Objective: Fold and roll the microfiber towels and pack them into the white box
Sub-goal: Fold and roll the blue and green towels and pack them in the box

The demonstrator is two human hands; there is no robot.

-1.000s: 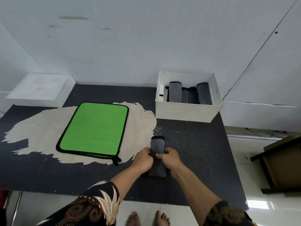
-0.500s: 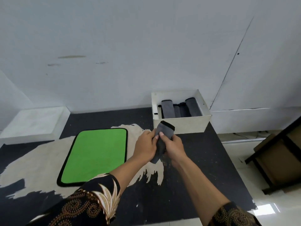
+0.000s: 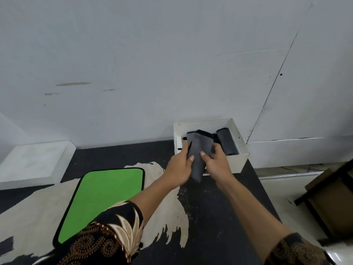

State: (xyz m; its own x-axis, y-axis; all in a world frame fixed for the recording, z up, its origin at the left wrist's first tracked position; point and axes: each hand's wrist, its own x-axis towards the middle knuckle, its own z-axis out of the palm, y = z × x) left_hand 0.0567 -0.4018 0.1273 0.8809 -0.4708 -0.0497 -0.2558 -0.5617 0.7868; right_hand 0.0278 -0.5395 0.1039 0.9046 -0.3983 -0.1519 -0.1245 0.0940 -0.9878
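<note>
Black table (image 3: 219,217) by a white wall, both hands, left hand (image 3: 178,168) and right hand (image 3: 215,163), gripped a rolled gray towel (image 3: 198,155) over the white box (image 3: 236,161), green towel (image 3: 101,199) lay flat.

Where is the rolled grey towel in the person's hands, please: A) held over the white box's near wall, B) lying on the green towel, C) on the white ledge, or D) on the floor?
A: left hand and right hand grip the rolled grey towel, its far end above the white box.
</note>
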